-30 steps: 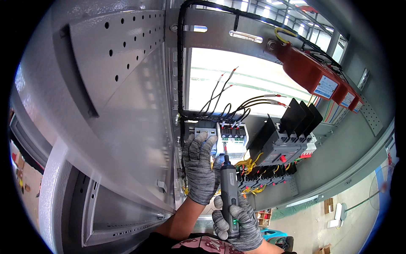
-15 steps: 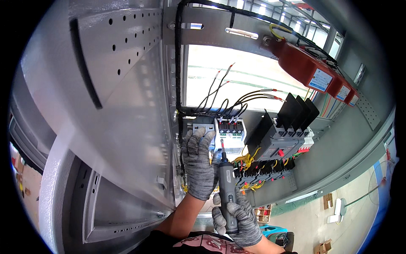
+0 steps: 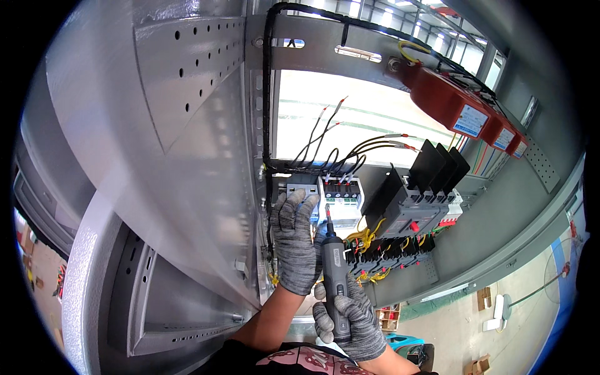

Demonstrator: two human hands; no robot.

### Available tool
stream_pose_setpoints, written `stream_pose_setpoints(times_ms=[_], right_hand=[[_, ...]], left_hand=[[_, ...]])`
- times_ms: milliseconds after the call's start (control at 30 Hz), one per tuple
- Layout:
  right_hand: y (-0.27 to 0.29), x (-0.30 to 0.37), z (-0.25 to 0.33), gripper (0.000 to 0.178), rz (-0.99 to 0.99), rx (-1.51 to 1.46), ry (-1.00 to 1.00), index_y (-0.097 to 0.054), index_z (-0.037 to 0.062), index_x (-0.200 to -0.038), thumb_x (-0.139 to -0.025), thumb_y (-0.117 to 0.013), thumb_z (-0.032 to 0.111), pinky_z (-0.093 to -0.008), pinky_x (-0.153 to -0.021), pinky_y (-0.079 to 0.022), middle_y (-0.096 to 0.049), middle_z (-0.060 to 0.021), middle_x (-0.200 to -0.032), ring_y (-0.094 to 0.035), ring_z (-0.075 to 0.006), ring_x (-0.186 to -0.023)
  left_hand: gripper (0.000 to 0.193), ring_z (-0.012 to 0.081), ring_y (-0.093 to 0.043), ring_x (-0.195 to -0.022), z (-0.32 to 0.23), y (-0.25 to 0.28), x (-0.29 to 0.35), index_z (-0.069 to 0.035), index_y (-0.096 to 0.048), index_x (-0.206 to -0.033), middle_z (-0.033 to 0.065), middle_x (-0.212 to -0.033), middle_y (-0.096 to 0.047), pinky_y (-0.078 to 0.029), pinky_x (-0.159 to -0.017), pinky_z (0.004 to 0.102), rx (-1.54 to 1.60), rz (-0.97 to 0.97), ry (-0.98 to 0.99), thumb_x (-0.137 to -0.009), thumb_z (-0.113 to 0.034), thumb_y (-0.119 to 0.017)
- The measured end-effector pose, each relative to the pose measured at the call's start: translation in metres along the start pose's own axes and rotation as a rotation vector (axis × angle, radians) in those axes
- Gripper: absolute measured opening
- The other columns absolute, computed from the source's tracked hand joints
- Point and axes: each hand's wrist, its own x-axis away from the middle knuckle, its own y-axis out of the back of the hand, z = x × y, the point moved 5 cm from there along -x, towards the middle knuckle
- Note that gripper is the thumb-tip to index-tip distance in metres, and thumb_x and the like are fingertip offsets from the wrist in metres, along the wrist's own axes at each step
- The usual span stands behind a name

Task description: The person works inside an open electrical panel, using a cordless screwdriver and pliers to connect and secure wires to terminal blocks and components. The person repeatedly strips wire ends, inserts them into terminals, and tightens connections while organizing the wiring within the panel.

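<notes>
My left hand (image 3: 294, 244), in a grey striped glove, lies with stretched fingers over the lower part of a grey-blue module (image 3: 302, 188). Its thumb is partly hidden behind the tool. A grey cordless electric screwdriver (image 3: 336, 265) is gripped from below by my gloved right hand (image 3: 357, 325). Its shaft points up, the tip in front of the left edge of a white terminal device (image 3: 345, 209) beside the module. I cannot tell whether the tip touches it. Black wires enter the top of this device.
Loose black wires (image 3: 381, 142) with red ends stick up behind the devices. To the right stand a grey breaker (image 3: 415, 212) with black barriers and yellow wires (image 3: 364, 237). Red transformers (image 3: 447, 103) hang above. A grey cabinet panel (image 3: 200, 187) walls the left side.
The view has shifted slightly, so the left cabinet panel appears a little farther right. Both hands and the screwdriver stay in nearly the same place at the devices.
</notes>
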Motion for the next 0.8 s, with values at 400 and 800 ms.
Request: stream_pose_setpoints(times_ms=[400, 800], right_hand=[[-0.009, 0.001, 0.006, 0.035, -0.008, -0.148, -0.086, -0.043, 0.0039, -0.118, -0.091, -0.058, 0.020, -0.0259, -0.046, -0.048, -0.051, -0.0082, -0.088, -0.053, -0.0156, -0.058], [-0.015, 0.004, 0.009, 0.031, -0.010, -0.002, -0.091, -0.051, 0.0070, -0.114, -0.092, -0.058, 0.028, -0.0210, -0.042, -0.044, -0.054, -0.0044, -0.067, -0.051, -0.0122, -0.047]], left_hand=[[0.051, 0.0341, -0.038, -0.127, -0.001, 0.001, 0.000, -0.013, -0.053, -0.126, 0.0102, -0.132, -0.046, -0.029, -0.108, 0.0472, -0.006, 0.030, 0.017, -0.077, -0.015, -0.067], [0.048, 0.0344, -0.041, -0.124, -0.003, 0.002, 0.000, -0.014, -0.056, -0.123, 0.0100, -0.128, -0.050, -0.031, -0.106, 0.0478, 0.001, -0.050, -0.013, -0.077, -0.017, -0.067]])
